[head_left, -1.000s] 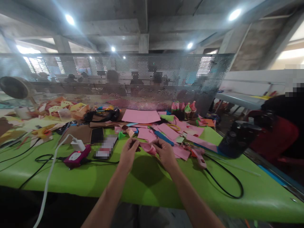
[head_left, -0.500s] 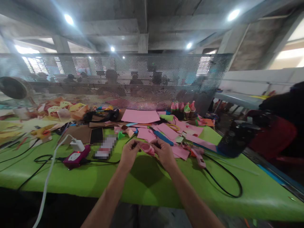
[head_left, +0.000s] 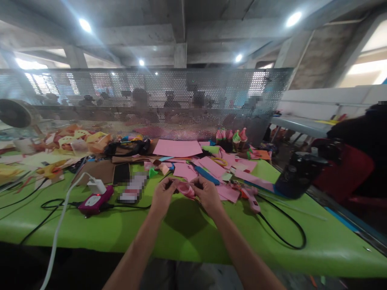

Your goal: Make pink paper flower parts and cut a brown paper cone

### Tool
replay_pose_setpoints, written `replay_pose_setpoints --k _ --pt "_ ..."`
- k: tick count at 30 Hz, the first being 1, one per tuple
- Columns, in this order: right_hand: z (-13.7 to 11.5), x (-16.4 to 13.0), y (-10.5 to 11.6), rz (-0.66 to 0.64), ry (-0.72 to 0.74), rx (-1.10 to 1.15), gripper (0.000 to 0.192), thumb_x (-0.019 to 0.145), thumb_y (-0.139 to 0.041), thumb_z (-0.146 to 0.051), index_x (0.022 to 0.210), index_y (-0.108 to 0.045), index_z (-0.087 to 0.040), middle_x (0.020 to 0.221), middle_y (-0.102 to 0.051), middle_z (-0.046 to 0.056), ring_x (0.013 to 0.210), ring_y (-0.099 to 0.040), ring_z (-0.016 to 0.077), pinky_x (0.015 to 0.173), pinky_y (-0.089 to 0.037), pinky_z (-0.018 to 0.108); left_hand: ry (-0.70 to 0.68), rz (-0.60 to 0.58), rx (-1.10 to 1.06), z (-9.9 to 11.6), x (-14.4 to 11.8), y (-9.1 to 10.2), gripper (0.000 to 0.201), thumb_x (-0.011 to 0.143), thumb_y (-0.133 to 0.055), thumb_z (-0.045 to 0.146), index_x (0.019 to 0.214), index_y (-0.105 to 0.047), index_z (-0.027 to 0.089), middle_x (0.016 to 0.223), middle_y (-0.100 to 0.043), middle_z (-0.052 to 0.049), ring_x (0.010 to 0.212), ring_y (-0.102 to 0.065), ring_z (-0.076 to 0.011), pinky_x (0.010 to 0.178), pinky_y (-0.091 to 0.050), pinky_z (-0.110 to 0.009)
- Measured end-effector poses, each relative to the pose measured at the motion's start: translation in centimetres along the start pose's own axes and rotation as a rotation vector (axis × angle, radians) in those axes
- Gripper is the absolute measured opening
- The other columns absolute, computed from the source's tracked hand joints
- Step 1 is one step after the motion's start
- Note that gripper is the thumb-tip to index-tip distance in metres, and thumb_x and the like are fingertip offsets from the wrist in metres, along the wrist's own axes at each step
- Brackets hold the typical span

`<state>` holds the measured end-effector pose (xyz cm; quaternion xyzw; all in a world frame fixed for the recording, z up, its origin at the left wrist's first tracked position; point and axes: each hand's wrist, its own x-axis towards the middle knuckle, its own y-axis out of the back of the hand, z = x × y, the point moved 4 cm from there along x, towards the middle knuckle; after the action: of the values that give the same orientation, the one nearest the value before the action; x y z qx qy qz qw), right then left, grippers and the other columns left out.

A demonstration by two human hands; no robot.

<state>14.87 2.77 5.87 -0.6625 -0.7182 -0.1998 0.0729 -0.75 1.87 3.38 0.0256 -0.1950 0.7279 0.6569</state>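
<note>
Between my hands, above the green table, is a rolled piece of pink paper with its round opening towards me. My left hand pinches its left edge between thumb and fingers. On the other side my right hand has its fingers closed on the right edge. Just beyond the hands lie pink paper sheets and a tool with a blue handle. A pink hot glue gun rests to the right of my right hand, its black cord looping on the table.
Left of my hands are a phone and a purple power adapter with a white charger. A dark bottle stands at the right. Paper ice-cream cones stand at the back before a perforated metal screen. A person sits far right.
The pink paper roll has turned slightly and its opening looks wider. Both hands keep their hold in nearly the same place. The view has shifted a little.
</note>
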Motion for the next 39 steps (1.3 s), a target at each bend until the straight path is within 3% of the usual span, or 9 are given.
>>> replay_pose_setpoints --k 21,39 --pt "-0.9 -0.1 0.1 0.015 -0.051 0.049 0.026 0.066 -0.071 -0.042 0.064 -0.059 -0.018 0.060 -0.058 -0.001 0.057 -0.051 0.0156 0.056 -0.040 0.028 0.106 -0.028 -0.094 -0.4 -0.3 -0.4 0.026 0.070 -0.075 0.041 0.078 -0.070 0.016 0.064 -0.061 0.002 0.056 -0.052 -0.0068 0.055 -0.041 -0.018" --pt "-0.6 0.0 0.0 -0.005 -0.055 0.039 0.027 0.069 -0.069 -0.043 0.067 -0.060 -0.018 0.062 -0.060 0.001 0.058 -0.052 0.0161 0.056 -0.042 0.027 0.090 0.006 -0.053 -0.2 -0.1 -0.3 0.030 0.065 -0.076 0.041 0.079 -0.073 0.015 0.065 -0.063 0.001 0.055 -0.051 -0.0084 0.056 -0.041 -0.020"
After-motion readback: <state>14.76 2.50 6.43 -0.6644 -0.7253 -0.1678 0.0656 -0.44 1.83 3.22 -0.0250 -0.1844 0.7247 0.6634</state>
